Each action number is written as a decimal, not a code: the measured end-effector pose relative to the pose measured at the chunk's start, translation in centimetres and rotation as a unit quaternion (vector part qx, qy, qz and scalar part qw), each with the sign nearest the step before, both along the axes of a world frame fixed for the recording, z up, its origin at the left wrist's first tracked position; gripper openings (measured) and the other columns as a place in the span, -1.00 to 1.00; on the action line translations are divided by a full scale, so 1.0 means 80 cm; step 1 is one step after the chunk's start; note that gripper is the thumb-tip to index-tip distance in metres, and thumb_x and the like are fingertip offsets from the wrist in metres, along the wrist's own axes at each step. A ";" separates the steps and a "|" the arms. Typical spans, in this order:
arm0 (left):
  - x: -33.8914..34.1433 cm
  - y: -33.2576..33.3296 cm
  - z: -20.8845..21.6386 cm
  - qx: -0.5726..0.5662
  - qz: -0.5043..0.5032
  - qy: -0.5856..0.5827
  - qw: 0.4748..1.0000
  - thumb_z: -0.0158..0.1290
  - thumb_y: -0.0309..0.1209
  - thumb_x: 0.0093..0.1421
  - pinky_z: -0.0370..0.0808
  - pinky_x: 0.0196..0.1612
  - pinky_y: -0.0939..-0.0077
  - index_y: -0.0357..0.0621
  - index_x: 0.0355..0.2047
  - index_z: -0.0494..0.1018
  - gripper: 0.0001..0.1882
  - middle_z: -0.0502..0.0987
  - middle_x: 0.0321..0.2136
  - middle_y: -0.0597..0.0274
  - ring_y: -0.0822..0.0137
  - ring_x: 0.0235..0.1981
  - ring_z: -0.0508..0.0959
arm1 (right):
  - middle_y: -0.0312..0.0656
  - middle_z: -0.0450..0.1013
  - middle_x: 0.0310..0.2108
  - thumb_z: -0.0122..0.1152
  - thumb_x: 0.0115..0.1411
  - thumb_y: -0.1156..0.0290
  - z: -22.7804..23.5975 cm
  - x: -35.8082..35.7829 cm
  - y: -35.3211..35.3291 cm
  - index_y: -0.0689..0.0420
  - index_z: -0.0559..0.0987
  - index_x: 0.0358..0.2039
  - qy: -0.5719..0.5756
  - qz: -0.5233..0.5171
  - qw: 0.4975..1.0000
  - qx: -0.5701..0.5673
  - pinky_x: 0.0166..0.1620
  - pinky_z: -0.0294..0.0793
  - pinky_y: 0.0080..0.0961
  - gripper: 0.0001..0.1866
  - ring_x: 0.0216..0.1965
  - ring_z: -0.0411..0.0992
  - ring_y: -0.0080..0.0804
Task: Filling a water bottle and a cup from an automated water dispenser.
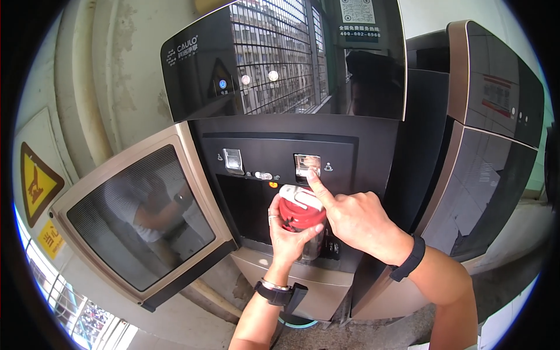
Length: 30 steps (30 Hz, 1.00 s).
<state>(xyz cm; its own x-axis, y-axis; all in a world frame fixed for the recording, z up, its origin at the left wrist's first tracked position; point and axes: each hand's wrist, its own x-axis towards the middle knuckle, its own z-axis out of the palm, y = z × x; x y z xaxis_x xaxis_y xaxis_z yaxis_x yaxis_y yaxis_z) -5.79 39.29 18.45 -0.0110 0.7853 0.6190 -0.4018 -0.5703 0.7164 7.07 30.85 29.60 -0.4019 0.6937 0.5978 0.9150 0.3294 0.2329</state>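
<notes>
My left hand (285, 234) is wrapped around a bottle with a red top part (300, 211) and a white piece, like a lid or carry loop, above it. A see-through, greyish lower part of the bottle shows beneath the hand. The bottle is upright in the dark recess of a black water dispenser (280, 125). My right hand (366, 219) holds nothing. Its index finger stretches up onto the right silver push lever (307, 164), while the other fingers curl in. Left of it on the panel sits a second silver lever (233, 160). The spout is hidden.
The dispenser's bronze-framed door (140, 216) hangs open at the left. Close by on the right stands a second dispenser (496, 140). A yellow hand-warning sign (39, 185) is on the left wall. Below, the dispenser's bronze lower cabinet (303, 283) stands above the floor.
</notes>
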 end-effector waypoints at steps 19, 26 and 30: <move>-0.028 0.072 -0.037 -0.104 -0.398 -0.119 0.904 0.46 -0.14 -0.43 0.35 0.11 0.31 -0.21 0.11 0.18 0.08 0.38 0.00 0.17 0.26 0.01 0.40 | -0.12 0.40 -0.74 0.07 -0.14 0.57 0.008 0.006 -0.001 0.24 0.09 0.22 0.010 0.007 0.999 -0.046 -0.66 0.37 -0.37 -0.18 -0.73 0.41 -0.22; -0.031 0.084 -0.048 -0.110 -0.384 -0.157 0.903 0.44 -0.12 -0.39 0.37 0.09 0.29 -0.21 0.10 0.20 0.04 0.41 -0.02 0.15 0.23 -0.01 0.44 | -0.10 0.41 -0.76 0.02 -0.09 0.51 0.010 0.000 0.004 0.39 0.10 0.18 -0.022 0.008 1.000 -0.007 -0.64 0.43 -0.40 -0.25 -0.74 0.44 -0.26; -0.028 0.072 -0.035 -0.114 -0.384 -0.140 0.906 0.41 -0.18 -0.35 0.37 0.08 0.30 -0.21 0.12 0.17 0.02 0.40 -0.01 0.16 0.23 -0.01 0.43 | -0.10 0.41 -0.76 0.00 -0.08 0.50 0.011 0.000 0.004 0.38 0.11 0.18 -0.028 0.004 1.000 0.000 -0.64 0.43 -0.40 -0.26 -0.73 0.44 -0.26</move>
